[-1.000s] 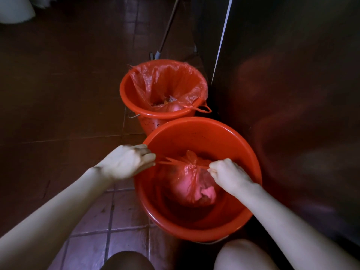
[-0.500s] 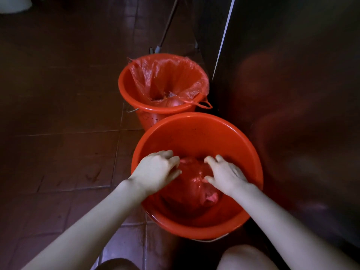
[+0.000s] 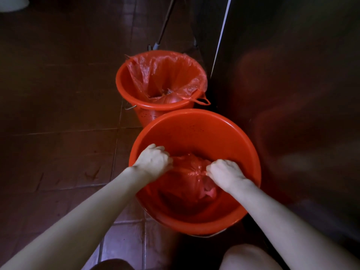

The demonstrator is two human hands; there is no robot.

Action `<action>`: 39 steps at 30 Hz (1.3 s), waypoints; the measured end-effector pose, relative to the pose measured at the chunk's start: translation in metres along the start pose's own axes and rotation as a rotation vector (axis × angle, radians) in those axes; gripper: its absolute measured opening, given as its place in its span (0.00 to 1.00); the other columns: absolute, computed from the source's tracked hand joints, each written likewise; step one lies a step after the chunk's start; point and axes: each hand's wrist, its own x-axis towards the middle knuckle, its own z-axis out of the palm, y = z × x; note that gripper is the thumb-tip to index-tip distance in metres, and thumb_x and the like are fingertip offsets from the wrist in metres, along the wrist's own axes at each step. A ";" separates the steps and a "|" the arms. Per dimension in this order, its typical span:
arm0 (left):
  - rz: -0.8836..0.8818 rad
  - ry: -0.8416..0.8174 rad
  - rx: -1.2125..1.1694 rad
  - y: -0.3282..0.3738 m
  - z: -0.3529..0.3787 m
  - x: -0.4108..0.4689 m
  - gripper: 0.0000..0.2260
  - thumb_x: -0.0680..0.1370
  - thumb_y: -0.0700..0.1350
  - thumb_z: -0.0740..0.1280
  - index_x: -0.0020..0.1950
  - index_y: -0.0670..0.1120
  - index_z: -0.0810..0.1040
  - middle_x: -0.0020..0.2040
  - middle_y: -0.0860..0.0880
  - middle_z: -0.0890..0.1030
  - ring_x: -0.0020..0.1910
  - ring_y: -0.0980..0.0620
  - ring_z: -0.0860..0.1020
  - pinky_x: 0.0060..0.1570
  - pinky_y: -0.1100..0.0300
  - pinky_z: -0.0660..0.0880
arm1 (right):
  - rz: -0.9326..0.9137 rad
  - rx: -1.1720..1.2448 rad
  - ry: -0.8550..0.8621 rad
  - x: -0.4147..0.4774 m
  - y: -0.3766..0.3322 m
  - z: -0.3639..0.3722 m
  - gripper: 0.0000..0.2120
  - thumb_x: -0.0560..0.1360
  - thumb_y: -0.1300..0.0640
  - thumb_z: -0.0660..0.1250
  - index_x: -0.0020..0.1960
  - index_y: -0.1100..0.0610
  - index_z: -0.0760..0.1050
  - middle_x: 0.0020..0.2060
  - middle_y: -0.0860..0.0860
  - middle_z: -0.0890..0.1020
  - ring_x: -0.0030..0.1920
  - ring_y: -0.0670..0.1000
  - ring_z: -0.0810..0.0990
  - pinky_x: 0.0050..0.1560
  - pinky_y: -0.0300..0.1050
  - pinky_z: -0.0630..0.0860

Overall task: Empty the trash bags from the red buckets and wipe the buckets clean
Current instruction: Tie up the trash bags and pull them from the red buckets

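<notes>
Both hands — left hand point(image 3: 153, 162), right hand point(image 3: 224, 173) — are gripping the red trash bag point(image 3: 187, 184) inside the near bucket point(image 3: 194, 133), fingers curled into its bunched top.

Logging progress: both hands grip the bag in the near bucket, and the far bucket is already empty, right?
No. The head view shows the far bucket still holds a liner bag with trash. The left hand and right hand do grip the red bag in the near bucket.

Dark brown tile floor point(image 3: 58, 152) here, two red ones sitting on it: big bucket point(image 3: 194, 137) just in front of the smaller bucket point(image 3: 124, 82), pole point(image 3: 164, 26) behind.
</notes>
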 end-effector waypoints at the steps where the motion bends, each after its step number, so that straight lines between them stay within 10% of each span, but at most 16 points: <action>1: 0.000 0.020 -0.008 -0.006 0.000 0.000 0.14 0.82 0.54 0.55 0.55 0.53 0.79 0.55 0.55 0.80 0.60 0.51 0.72 0.55 0.55 0.63 | -0.003 0.026 0.000 -0.001 0.002 -0.001 0.14 0.81 0.53 0.56 0.57 0.54 0.79 0.54 0.55 0.82 0.56 0.58 0.80 0.55 0.49 0.76; 8: -0.011 0.104 -0.056 -0.014 0.001 -0.014 0.14 0.82 0.55 0.56 0.54 0.53 0.80 0.53 0.54 0.80 0.59 0.50 0.73 0.54 0.54 0.64 | 0.025 0.053 -0.012 -0.004 0.003 -0.001 0.13 0.81 0.50 0.57 0.58 0.52 0.77 0.56 0.53 0.80 0.58 0.57 0.78 0.56 0.48 0.74; 15: 0.011 0.362 -0.522 -0.018 0.001 -0.071 0.13 0.74 0.47 0.74 0.56 0.43 0.83 0.57 0.47 0.79 0.55 0.47 0.77 0.60 0.54 0.73 | 0.224 0.304 0.414 -0.053 0.035 -0.015 0.22 0.69 0.57 0.73 0.63 0.54 0.76 0.61 0.52 0.76 0.60 0.58 0.74 0.62 0.53 0.72; 24: 0.164 0.351 -0.416 -0.012 0.019 -0.128 0.28 0.71 0.71 0.65 0.51 0.48 0.83 0.49 0.53 0.77 0.52 0.52 0.75 0.54 0.56 0.73 | 0.472 0.498 0.358 -0.082 0.037 -0.012 0.27 0.72 0.65 0.70 0.70 0.64 0.70 0.70 0.57 0.71 0.70 0.60 0.68 0.71 0.54 0.65; 39: -0.156 0.530 -0.412 -0.045 0.077 -0.242 0.23 0.72 0.69 0.66 0.41 0.48 0.80 0.41 0.54 0.76 0.40 0.52 0.74 0.45 0.56 0.68 | -0.172 0.620 0.382 0.018 -0.058 -0.048 0.24 0.71 0.63 0.72 0.67 0.60 0.75 0.70 0.50 0.72 0.68 0.49 0.73 0.70 0.37 0.62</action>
